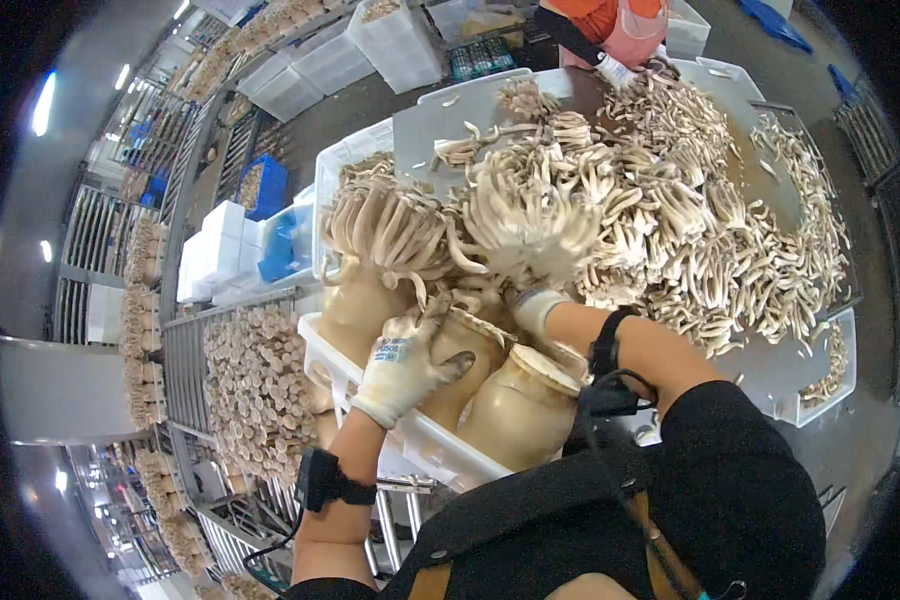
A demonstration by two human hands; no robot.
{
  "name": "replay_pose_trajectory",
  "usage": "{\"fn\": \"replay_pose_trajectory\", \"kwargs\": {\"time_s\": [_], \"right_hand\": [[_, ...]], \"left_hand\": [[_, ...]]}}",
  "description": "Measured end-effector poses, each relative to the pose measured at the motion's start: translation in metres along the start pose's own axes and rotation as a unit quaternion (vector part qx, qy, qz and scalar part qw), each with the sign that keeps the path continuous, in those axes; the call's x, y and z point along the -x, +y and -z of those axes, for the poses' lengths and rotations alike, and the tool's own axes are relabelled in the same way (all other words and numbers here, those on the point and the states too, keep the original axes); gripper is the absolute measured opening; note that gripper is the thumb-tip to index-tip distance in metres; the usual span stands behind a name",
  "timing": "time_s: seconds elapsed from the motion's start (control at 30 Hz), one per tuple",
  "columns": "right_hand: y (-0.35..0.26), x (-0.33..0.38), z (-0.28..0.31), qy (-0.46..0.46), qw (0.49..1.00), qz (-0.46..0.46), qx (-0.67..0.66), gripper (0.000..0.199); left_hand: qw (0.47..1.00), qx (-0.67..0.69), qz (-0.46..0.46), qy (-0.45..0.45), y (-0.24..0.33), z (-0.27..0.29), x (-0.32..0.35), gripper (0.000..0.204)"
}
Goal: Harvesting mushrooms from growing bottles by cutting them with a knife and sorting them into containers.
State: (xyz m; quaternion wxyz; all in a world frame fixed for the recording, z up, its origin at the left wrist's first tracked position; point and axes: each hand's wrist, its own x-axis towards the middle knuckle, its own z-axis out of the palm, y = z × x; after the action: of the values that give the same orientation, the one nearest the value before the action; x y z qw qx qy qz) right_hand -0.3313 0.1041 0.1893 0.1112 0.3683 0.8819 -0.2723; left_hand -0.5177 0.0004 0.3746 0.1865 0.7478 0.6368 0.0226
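My right hand (538, 306), in a white glove, grips the base of a mushroom cluster (532, 215), which is smeared by motion; its fingers are mostly hidden. My left hand (400, 368), in a white glove with dark fingertips, is spread with nothing in it, over the middle bottle (482, 345). That bottle stands in a white crate (450, 452) with other wide, cream-coloured bottles. The nearest bottle (518, 415) has a pale, flat, mushroom-free top. From the far-left bottle (362, 305) a cluster of long grey-white mushrooms (385, 225) still grows.
Loose mushrooms (710, 240) are heaped across a grey metal table (425, 140). At its far side another person's gloved hand (615, 72) touches the heap. White bins (395, 45) stand beyond, and a rack of mushroom bottles (260, 390) is at left. A white tub (842, 360) sits at right.
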Motion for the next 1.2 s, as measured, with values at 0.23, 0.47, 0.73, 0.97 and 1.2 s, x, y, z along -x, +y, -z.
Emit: {"fn": "replay_pose_trajectory", "kwargs": {"time_s": [0.23, 0.47, 0.73, 0.97, 1.2], "right_hand": [[0.020, 0.078, 0.031, 0.031, 0.998, -0.043, -0.039, 0.035], [0.033, 0.051, -0.013, 0.099, 0.992, -0.015, -0.071, 0.028], [0.032, 0.057, -0.032, 0.068, 0.992, -0.070, -0.084, 0.029], [0.033, -0.001, -0.021, -0.045, 0.995, -0.042, -0.073, 0.029], [0.102, -0.026, -0.102, -0.014, 1.000, -0.021, -0.006, 0.041]], "left_hand": [[0.993, 0.117, 0.017, 0.003, -0.009, 0.001, -0.002, 0.072], [0.984, 0.179, 0.015, -0.004, -0.008, -0.001, -0.020, 0.073], [0.987, 0.158, -0.010, 0.032, -0.013, -0.001, -0.015, 0.063], [0.979, 0.202, 0.002, 0.029, -0.004, 0.005, -0.026, 0.061], [0.991, 0.111, -0.046, 0.061, -0.002, 0.000, -0.008, 0.063]]}}
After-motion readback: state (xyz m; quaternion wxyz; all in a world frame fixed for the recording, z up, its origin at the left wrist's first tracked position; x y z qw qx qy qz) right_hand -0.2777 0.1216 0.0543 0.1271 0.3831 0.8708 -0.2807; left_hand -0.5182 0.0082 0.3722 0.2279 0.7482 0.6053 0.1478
